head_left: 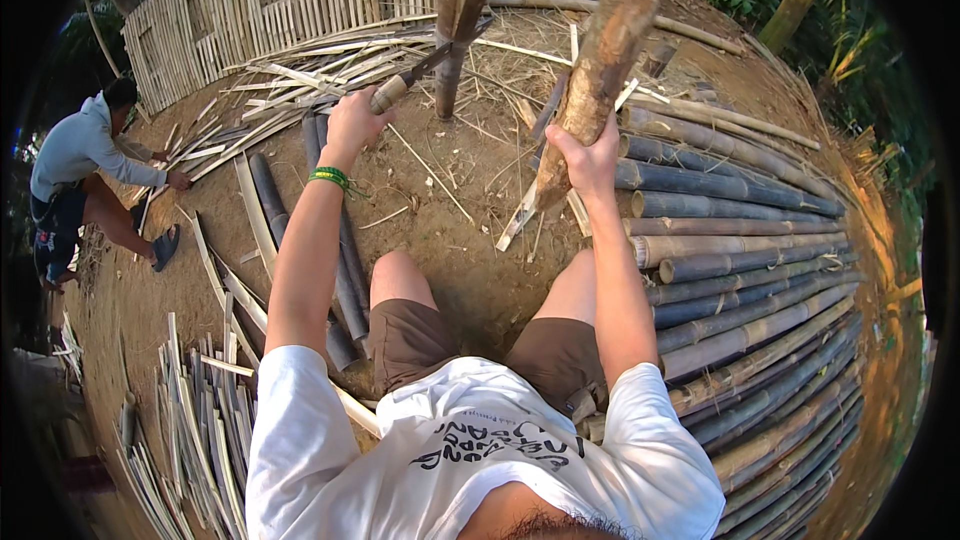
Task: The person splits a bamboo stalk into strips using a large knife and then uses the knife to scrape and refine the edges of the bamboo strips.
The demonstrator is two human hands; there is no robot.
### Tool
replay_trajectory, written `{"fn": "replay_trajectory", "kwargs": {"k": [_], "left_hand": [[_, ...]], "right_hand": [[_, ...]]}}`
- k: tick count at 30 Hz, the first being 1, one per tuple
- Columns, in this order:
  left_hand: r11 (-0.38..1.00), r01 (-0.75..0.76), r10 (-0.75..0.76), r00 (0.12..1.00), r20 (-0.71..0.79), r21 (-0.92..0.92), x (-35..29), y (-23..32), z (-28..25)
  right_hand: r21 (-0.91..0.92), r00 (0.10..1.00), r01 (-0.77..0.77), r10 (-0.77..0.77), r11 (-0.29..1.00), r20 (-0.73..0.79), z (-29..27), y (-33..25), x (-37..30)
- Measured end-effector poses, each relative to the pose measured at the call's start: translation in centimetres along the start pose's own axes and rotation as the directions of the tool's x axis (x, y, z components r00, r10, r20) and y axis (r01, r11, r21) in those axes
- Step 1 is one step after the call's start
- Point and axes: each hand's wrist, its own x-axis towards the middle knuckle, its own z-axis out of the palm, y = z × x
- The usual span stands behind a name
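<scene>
- my left hand [352, 127], left of upper centre in the frame, is closed around the pale cylindrical handle of a dark metal-bladed knife [432, 62].
- my right hand [590, 155], right of upper centre, is wrapped round the lower part of a thick, rough brown wooden piece [605, 50] that runs up to the top edge.
- the brown, slender upright bamboo pole [448, 85] is at upper centre, and the blade crosses it; from my seat i can't be sure how deep the metal sits.
- above the blade the pole shows two diverging lengths, so i judge the split begun but unfinished; below, it looks like one piece.
- done, as i read it: long pale split bamboo strips [300, 80] lie heaped at upper left, and more narrow grey-and-cream bamboo strips [205, 420] fill the lower left.
- left, i'd guess: the round dark-and-tan bamboo poles [720, 188] lined up down the right side look whole; how many need splitting, i can't tell.
- at far left a person in a grey hooded top [95, 150] bends beside the upper heap.
</scene>
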Motion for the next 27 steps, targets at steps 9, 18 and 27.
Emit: {"fn": "replay_trajectory", "kwargs": {"k": [9,18,27], "left_hand": [[0.995,-0.092,0.093,0.995,-0.046,0.038,1.7,0.4,1.6],[0.998,0.038,-0.038,0.999,0.001,-0.056,-0.3,0.4,5.3],[0.933,-0.113,0.181,0.968,0.174,-0.342,0.8,1.4,-9.5]], "right_hand": [[-0.257,0.751,-0.563,0.616,0.785,0.237,1.0,9.3,-0.4],[0.064,0.879,-0.473,0.475,0.879,-0.029,-9.1,0.5,-7.7],[0.152,0.934,-0.342,0.353,0.928,-0.052,-10.6,-9.7,-11.0]]}}
